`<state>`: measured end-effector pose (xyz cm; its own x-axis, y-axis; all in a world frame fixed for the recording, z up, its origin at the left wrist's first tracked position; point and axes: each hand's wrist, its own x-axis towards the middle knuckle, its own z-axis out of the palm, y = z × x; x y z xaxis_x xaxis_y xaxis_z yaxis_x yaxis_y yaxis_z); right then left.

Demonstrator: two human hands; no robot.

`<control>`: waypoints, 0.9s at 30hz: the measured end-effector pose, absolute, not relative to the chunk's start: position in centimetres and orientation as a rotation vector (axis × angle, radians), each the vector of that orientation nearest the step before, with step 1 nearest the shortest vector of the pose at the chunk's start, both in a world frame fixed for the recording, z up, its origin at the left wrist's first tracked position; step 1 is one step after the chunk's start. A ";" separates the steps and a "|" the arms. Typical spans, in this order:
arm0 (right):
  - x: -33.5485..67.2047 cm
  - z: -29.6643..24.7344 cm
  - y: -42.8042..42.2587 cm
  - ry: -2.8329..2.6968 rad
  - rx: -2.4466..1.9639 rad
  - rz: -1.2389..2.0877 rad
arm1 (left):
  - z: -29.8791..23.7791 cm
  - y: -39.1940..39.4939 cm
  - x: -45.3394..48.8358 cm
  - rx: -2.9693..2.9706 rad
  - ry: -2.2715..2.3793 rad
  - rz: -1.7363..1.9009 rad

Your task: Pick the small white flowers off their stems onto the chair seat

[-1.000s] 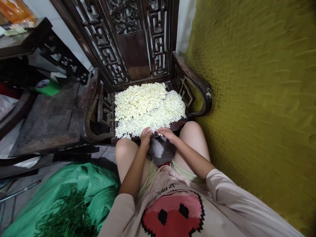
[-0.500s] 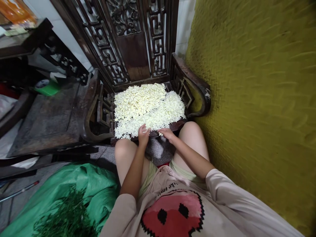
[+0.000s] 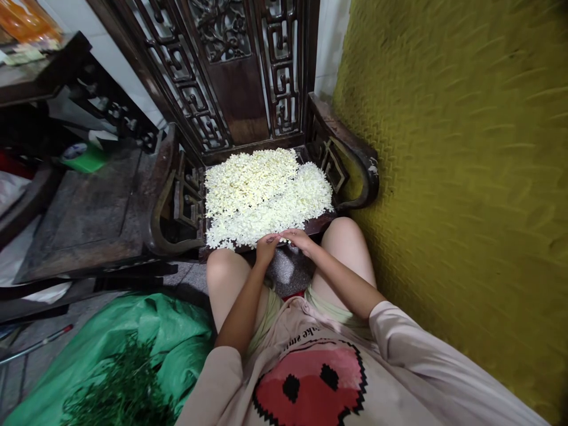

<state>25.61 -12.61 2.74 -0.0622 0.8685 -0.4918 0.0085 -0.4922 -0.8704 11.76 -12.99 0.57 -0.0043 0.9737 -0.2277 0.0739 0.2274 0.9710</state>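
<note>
A thick layer of small white flowers (image 3: 266, 189) covers the seat of a dark carved wooden chair (image 3: 355, 160) in front of me. Both hands meet at the seat's near edge, between my bare knees. My left hand (image 3: 266, 248) has its fingers pinched together at the edge of the flowers, touching the fingertips of my right hand. My right hand (image 3: 300, 238) is also curled in a pinch against the flowers. What the fingers hold is too small to make out.
A yellow-green textured wall (image 3: 465, 177) stands close on the right. A second dark wooden chair (image 3: 97, 207) sits to the left. A green sheet (image 3: 146, 343) with a heap of green stems (image 3: 115, 390) lies on the floor at lower left.
My left hand has shifted right along the seat's front edge until its fingertips meet those of my right hand. The right hand has stayed in place.
</note>
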 end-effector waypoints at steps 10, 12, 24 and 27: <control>25.7 3.0 -12.7 -0.981 -1.530 1.543 | 1.0 -12.6 11.7 0.838 1.375 1.082; 25.7 3.0 -12.6 -0.977 -1.508 1.529 | 1.2 -12.6 11.7 0.689 1.326 1.027; 25.9 3.2 -12.5 -0.976 -1.471 1.547 | 2.1 -12.6 11.2 0.298 1.019 0.881; 25.9 3.2 -12.5 -0.983 -1.462 1.560 | 1.9 -12.6 11.0 0.306 0.987 0.880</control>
<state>25.95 -12.53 3.22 -0.0467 0.9128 -0.4058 -0.0277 -0.4073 -0.9129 11.04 -12.55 1.93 0.2520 0.7628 -0.5955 -0.5043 0.6288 0.5919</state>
